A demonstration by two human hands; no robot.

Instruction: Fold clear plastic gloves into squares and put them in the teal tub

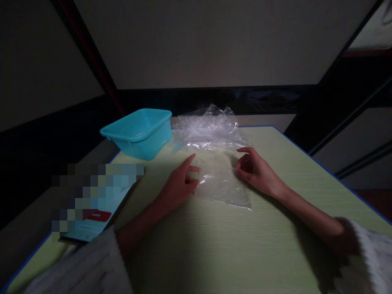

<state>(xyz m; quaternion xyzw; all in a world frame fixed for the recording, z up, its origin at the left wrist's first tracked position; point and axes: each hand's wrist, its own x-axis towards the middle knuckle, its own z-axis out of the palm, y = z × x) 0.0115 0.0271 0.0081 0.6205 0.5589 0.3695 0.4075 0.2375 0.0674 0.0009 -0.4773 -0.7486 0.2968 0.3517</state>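
A clear plastic bag [225, 188] lies flat on the light green table [196, 253], between my two hands. My left hand [181, 179] is at the bag's left edge, index finger stretched forward and thumb near the plastic. At the bag's upper right edge, my right hand [255, 170] has its thumb and a curled finger close together on the plastic, with the index finger extended. Just beyond the hands sits a crumpled pile of clear plastic bags [211, 128].
A turquoise plastic basin [139, 132] stands at the back left of the table. A device with a lit screen [98, 216], partly pixelated, lies at the left edge. Behind the table is a pale wall [208, 45] with a dark band.
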